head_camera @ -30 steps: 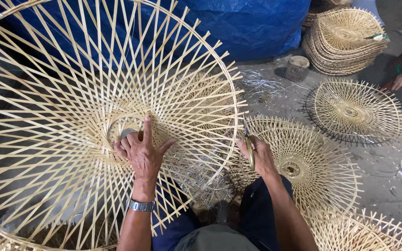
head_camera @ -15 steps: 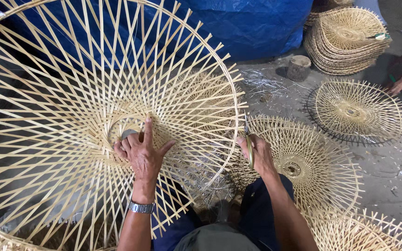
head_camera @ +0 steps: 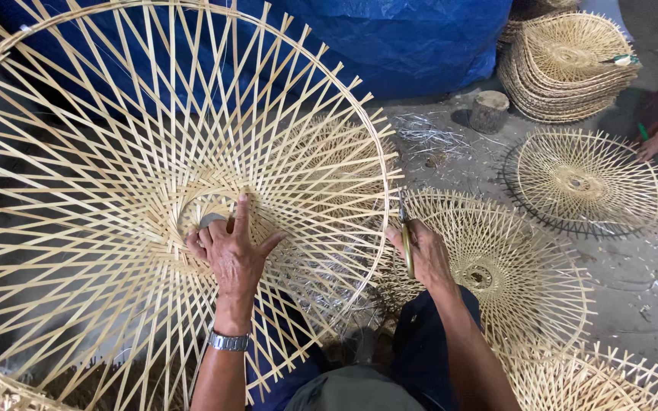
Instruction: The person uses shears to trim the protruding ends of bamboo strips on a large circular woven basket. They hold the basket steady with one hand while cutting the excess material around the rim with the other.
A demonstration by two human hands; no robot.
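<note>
1. Head view: my left hand (head_camera: 231,255), fingers spread, presses flat on the hub of the large round open-weave bamboo frame (head_camera: 100,137), at nine o'clock from my lap.
2. My right hand (head_camera: 423,255) grips yellow-handled scissors (head_camera: 407,245) beside the frame's three o'clock rim; I judge trimming is in hand, needing a steady frame.

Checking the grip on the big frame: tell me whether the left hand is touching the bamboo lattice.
Touching. The head view shows the left hand pressed flat on the large bamboo frame beside its centre ring, fingers lying across the strips.
</note>
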